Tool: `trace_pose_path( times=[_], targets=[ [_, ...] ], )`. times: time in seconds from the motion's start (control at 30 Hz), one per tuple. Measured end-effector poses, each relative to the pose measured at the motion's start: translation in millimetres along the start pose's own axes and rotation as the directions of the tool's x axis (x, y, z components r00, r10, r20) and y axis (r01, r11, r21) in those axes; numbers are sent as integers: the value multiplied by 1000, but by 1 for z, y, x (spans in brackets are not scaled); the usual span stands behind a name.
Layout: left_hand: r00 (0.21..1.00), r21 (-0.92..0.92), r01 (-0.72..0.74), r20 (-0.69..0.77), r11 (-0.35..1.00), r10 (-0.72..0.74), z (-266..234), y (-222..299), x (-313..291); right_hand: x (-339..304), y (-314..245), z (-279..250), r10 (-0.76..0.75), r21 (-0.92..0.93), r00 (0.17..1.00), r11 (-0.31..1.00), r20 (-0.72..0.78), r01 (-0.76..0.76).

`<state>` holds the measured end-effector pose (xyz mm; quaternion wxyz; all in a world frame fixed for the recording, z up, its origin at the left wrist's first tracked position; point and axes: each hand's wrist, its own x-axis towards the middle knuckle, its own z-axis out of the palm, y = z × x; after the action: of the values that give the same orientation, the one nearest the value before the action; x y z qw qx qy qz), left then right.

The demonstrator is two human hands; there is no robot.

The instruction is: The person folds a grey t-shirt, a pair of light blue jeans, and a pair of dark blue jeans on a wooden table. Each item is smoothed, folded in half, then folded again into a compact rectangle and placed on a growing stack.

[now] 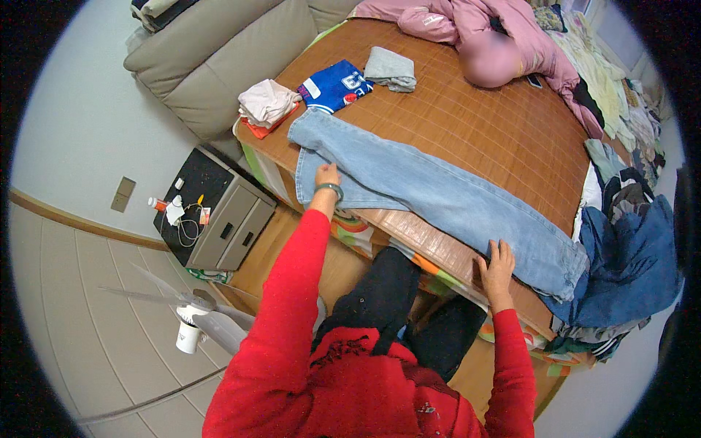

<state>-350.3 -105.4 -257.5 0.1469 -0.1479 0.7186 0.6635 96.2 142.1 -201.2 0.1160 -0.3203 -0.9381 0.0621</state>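
Note:
A pair of light blue jeans lies stretched across the near part of the bed, one leg laid mostly over the other. Near its left end, my left hand is closed on the denim, with a bracelet at the wrist. My right hand rests at the near edge of the jeans, toward their right end, its fingers apart and stretched out. Beyond the jeans lie a folded pale pink garment, a folded blue garment and a folded grey garment.
A brown mat covers the bed. At the far side a person in pink lies down. Rumpled dark clothes are heaped at the right. On the left stand a nightstand with small items and a white fan.

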Motion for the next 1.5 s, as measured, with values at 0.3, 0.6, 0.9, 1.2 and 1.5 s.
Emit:
trace_pose_path(
  times=[0.3,0.6,0.9,1.2,1.5],
  targets=[
    [742,-529,587,654,613,-146,-7,52,30,4,-1,5,17,-58,1000,998,-25,-18],
    [574,-683,533,726,499,379,-57,69,12,17,18,-3,32,91,994,996,-107,-22],
    [695,-516,374,706,770,136,-58,82,64,78,65,-52,234,429,967,888,-104,-169],
    [712,-502,154,654,851,257,-53,169,41,88,69,-53,181,402,983,904,-42,-149],
    [891,-468,350,434,812,-135,-93,64,57,22,49,-41,-40,228,944,973,328,-38]
  ],
)
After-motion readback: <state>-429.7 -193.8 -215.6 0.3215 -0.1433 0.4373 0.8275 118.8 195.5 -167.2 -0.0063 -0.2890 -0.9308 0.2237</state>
